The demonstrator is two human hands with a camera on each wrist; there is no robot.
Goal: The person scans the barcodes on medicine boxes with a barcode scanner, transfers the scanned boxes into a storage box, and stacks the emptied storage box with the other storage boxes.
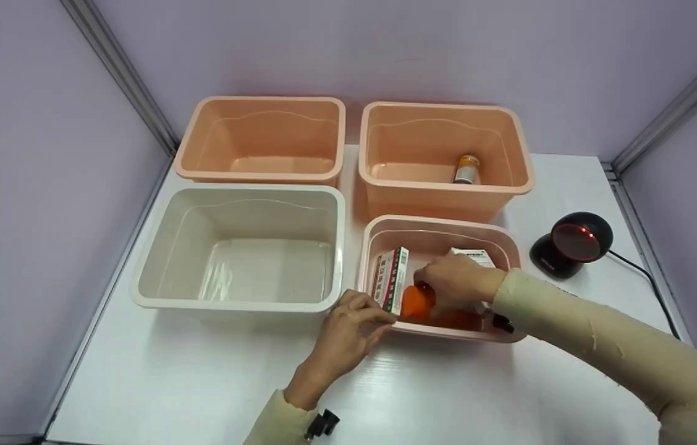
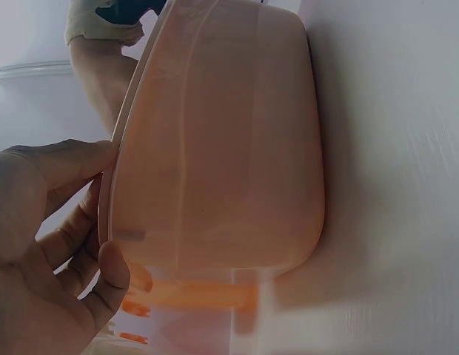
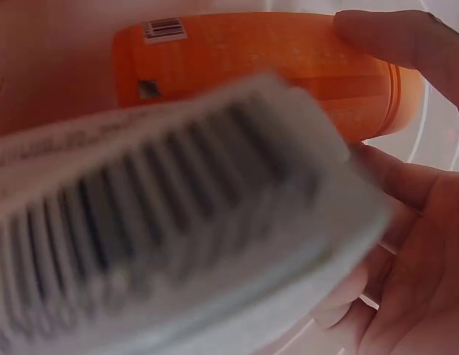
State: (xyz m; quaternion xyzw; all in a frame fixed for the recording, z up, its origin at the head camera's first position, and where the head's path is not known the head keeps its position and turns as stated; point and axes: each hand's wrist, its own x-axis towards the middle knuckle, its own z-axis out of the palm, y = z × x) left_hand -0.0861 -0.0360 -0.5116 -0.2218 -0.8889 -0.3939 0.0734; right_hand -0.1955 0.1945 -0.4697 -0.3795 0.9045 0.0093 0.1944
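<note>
A small pink bin (image 1: 441, 224) stands at the front right of the table. At its near left corner my left hand (image 1: 343, 330) pinches the rim, thumb on one side and fingers on the other, seen also in the left wrist view. My right hand (image 1: 456, 281) reaches down inside and grips an orange bottle (image 3: 252, 55) between thumb and fingers near one end. A white box (image 3: 155, 192) with a barcode fills the front of the right wrist view and hides part of the bottle. Another box (image 1: 390, 281), with red and green stripes, leans at the bin's left wall.
Left of the pink bin stands a larger white bin (image 1: 240, 304). Two orange bins stand behind, a left one (image 1: 262, 174) and a right one (image 1: 441, 185) holding a small can (image 1: 466, 169). A black scanner (image 1: 577, 241) with a red light and cable is at right.
</note>
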